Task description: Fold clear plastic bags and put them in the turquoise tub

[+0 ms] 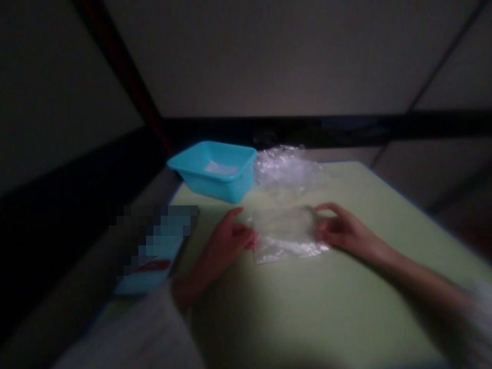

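A small clear plastic bag (286,233) lies flat on the pale green table (346,307), between my two hands. My left hand (228,238) pinches its left edge with the fingertips. My right hand (340,228) grips its right edge, fingers curled over the corner. The picture is dim and blurred, so the bag's contents cannot be made out.
A turquoise plastic tub (215,171) with something white inside stands at the table's far left corner. A crumpled heap of clear plastic bags (286,169) lies right of it. A blue packet (151,256), partly pixelated, lies at the left edge. Dark walls surround the table.
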{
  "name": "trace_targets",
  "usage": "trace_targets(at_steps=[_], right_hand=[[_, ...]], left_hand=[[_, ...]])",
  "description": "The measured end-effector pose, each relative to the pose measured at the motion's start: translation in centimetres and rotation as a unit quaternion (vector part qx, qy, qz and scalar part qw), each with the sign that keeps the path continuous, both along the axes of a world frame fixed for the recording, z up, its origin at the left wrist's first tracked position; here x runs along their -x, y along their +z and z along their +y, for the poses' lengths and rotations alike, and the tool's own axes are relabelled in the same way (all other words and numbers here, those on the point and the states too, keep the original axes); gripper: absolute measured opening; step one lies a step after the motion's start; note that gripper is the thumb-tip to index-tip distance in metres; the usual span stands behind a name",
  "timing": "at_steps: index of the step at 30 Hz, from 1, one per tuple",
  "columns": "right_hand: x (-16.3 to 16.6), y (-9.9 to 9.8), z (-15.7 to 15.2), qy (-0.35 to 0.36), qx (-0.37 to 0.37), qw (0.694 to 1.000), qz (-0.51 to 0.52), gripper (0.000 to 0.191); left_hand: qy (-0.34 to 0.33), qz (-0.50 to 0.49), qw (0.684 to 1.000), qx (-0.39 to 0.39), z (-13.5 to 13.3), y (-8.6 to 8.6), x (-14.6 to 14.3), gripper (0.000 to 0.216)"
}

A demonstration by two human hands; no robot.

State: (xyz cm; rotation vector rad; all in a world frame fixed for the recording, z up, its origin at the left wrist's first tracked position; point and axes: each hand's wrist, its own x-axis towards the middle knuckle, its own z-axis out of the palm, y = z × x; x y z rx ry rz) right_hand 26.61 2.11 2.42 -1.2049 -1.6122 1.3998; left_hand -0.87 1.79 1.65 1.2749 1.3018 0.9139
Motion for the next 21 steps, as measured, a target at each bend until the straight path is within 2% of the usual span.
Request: trace_targets(at_steps=[3,8,11,13,15,17,19,21], right_hand=[[0.1,-0.1,-0.1,-0.011,-0.010,1.000,-0.015,0.055],[0.0,-0.5,0.0,-0.012,-0.027,0.999,-0.031,0.051],[-0.2,-0.8,0.0,-0.014,-0.057,0.997,-0.057,0.048],[-0.3,-0.8,-0.2,-0.030,-0.111,0.988,-0.105,0.042],[-0.2,-0.6,-0.5,-0.040,-0.191,0.965,-0.176,0.032],[0.0,-0.5,-0.8,-0.009,-0.278,0.928,-0.246,0.029],[0.3,-0.5,-1.0,0.055,-0.349,0.884,-0.307,0.039],[0.5,-1.0,-1.1,0.110,-0.389,0.839,-0.363,0.053]], left_hand=[[0.014,0.062,0.998,-0.029,0.1,0.2,-0.5,0.067],[0.002,0.121,0.991,-0.051,0.1,-0.6,-0.6,0.069],[-0.009,0.198,0.973,-0.114,-0.1,-0.6,-0.5,0.062],[-0.019,0.266,0.948,-0.173,-0.4,-0.6,-0.5,0.049],[-0.040,0.334,0.908,-0.248,-0.8,-0.6,-0.6,0.037],[-0.080,0.378,0.864,-0.323,-1.2,-0.8,-0.7,0.033],[-0.132,0.403,0.827,-0.370,-1.4,-1.1,-1.0,0.038],[-0.175,0.428,0.797,-0.389,-1.5,-1.4,-1.1,0.046]])
